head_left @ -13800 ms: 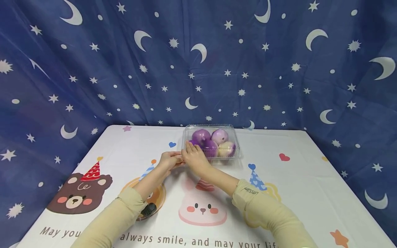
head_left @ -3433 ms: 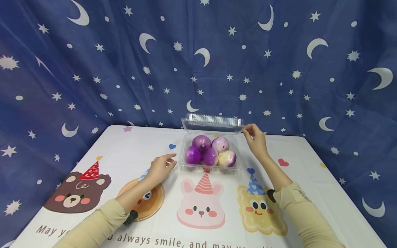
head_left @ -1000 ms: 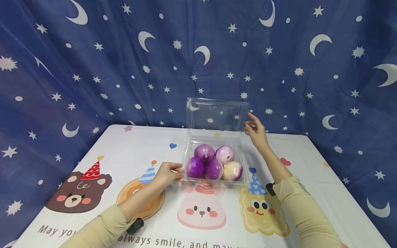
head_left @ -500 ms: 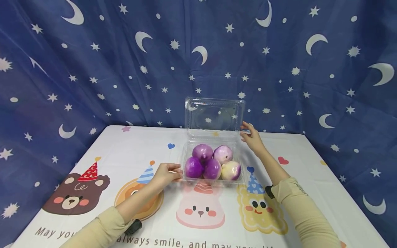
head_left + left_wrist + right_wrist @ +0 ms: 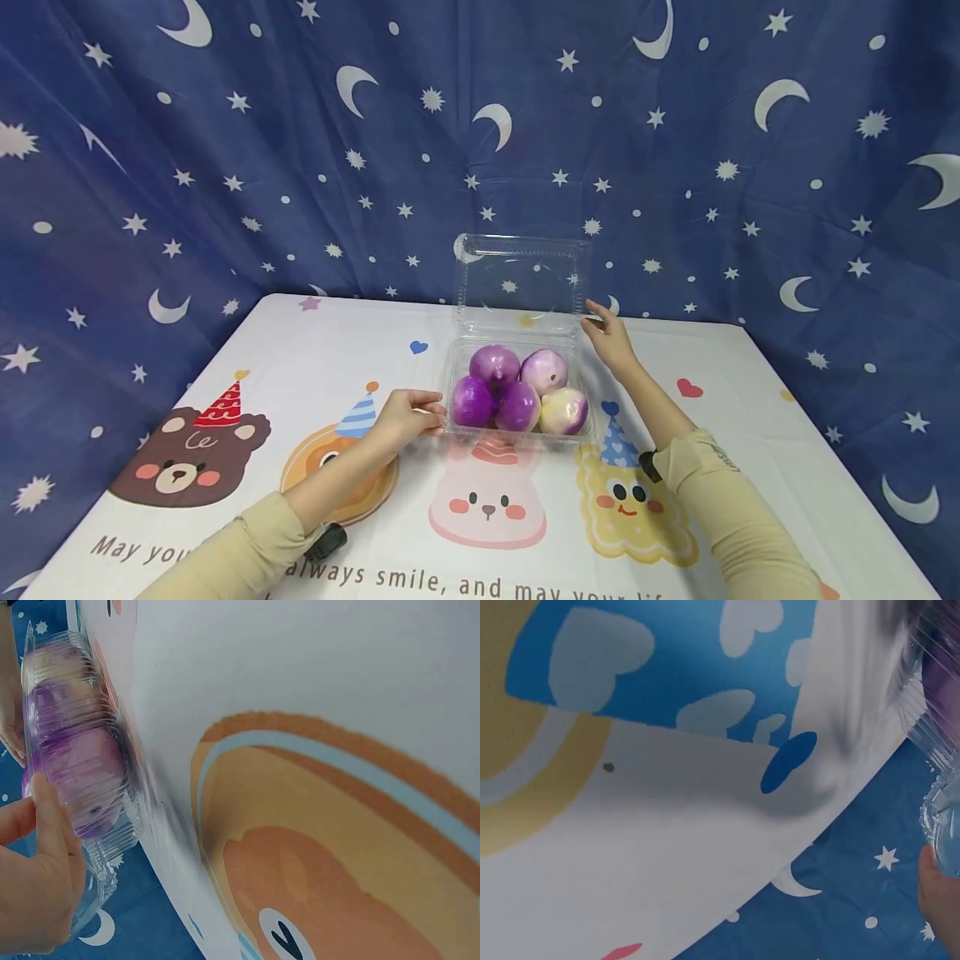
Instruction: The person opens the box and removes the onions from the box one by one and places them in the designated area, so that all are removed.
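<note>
A clear plastic clamshell container (image 5: 461, 433) sits on the table with several shiny purple-and-white onions (image 5: 517, 407) in its base. Its hinged lid (image 5: 517, 287) stands raised at the back, against the curtain side. My left hand (image 5: 403, 419) pinches the container's front left corner; in the left wrist view the thumb and fingers (image 5: 46, 814) meet at its rim. At the lid's lower right edge, my right hand (image 5: 611, 342) touches the plastic with loosely extended fingers. Only part of the right hand (image 5: 939, 896) shows in the right wrist view, beside the lid's curved edge.
A white tablecloth (image 5: 360, 346) printed with cartoon animals covers the table. Behind it hangs a blue curtain (image 5: 420, 208) with moons and stars. Black wrist devices (image 5: 326, 543) sit under both forearms.
The lid was closed at first, then half lifted, and now stands upright. The container has come nearer me. Within the last second my right hand has slid down the lid's edge.
</note>
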Available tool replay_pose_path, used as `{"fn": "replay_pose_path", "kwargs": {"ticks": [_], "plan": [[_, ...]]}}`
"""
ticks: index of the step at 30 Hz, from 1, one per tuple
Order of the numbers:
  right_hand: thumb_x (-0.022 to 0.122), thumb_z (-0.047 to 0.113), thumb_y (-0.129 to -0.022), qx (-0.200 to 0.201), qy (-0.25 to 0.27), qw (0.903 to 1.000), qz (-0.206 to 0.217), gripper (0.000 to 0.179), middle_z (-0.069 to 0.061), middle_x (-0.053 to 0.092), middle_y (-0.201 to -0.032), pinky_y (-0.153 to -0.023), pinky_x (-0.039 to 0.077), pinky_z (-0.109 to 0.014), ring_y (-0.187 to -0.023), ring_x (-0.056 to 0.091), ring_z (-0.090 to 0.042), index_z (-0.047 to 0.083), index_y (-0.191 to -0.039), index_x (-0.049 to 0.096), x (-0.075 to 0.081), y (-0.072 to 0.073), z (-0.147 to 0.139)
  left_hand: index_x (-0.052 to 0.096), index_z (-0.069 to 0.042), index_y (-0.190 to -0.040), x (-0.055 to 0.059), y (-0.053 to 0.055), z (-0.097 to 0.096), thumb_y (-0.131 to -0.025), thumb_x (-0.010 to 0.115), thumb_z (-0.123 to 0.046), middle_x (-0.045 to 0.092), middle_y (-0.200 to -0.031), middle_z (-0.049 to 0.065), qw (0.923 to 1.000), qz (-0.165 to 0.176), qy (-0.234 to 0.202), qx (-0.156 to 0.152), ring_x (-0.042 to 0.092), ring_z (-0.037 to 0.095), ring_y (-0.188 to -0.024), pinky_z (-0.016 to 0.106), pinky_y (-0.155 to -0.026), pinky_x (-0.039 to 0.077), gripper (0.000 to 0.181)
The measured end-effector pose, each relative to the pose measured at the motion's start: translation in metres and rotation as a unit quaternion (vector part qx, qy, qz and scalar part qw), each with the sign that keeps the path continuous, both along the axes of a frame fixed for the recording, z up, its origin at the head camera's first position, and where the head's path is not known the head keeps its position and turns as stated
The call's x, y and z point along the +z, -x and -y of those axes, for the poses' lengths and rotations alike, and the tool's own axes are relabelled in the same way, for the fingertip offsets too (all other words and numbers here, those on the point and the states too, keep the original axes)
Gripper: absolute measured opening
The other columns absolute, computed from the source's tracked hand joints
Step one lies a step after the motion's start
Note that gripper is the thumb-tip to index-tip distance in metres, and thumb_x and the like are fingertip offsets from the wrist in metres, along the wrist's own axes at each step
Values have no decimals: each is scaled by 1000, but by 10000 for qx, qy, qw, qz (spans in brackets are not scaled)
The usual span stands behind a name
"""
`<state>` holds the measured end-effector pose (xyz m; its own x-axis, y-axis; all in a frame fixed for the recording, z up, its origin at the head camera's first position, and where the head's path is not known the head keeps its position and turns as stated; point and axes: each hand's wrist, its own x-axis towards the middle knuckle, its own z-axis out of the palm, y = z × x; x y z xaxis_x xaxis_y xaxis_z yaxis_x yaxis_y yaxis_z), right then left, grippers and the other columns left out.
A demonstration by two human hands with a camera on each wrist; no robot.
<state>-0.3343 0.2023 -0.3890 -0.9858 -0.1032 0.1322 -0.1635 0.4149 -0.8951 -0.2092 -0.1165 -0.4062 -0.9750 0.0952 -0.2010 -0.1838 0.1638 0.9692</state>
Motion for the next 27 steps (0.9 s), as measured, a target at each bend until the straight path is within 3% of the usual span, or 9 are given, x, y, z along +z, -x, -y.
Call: {"fn": "replay_pose_path", "kwargs": {"ticks": [4, 9, 14, 17, 22, 27], "plan": [[39, 5, -100, -80, 419, 9987, 277, 48, -23, 25, -152, -111, 35, -45, -134, 36, -40, -7, -145, 27, 0, 2, -2, 48, 20, -124, 1, 1, -1, -81, 57, 17, 66, -94, 26, 10000, -36, -4, -24, 62, 6, -61, 22, -63, 58, 43], [37, 3, -99, -200, 1238, 9888, 804, 46, -24, 26, -152, -110, 36, -40, -137, 34, -38, -9, -143, 29, 2, 6, -4, 48, 20, -124, 1, 0, -1, -81, 56, 18, 65, -95, 28, 10000, -59, -16, -5, 61, 5, -59, 20, -62, 57, 43], [35, 6, -100, -128, 1347, 9845, 1117, 47, -30, 27, -149, -112, 33, -40, -136, 33, -40, -11, -143, 26, -2, 11, -4, 48, 20, -124, 1, -2, 0, -81, 57, 17, 66, -93, 26, 10000, -66, 35, 37, 61, 5, -59, 20, -60, 57, 43], [40, 9, -99, -95, 1376, 9847, 1063, 47, -29, 33, -146, -110, 37, -38, -132, 39, -39, -10, -141, 31, -20, 26, -11, 48, 20, -124, 2, -3, 0, -81, 57, 18, 66, -91, 25, 10000, -73, -7, 9, 61, 5, -59, 20, -60, 57, 45], [57, 14, -93, 384, 2092, 9720, 1001, 45, -19, 49, -137, -97, 50, -30, -119, 56, -28, -3, -134, 48, -77, 74, -41, 47, 19, -125, 2, -4, -1, -81, 57, 17, 66, -91, 24, 10000, -30, -57, -16, 61, 5, -59, 20, -60, 57, 45], [55, 17, -95, 319, 1956, 9720, 1265, 51, -25, 44, -141, -100, 48, -34, -123, 53, -33, -5, -138, 41, -104, 103, -50, 48, 19, -124, 1, -4, -2, -81, 56, 18, 66, -88, 21, 10000, -36, -78, 23, 61, 6, -60, 21, -60, 57, 44]]}}
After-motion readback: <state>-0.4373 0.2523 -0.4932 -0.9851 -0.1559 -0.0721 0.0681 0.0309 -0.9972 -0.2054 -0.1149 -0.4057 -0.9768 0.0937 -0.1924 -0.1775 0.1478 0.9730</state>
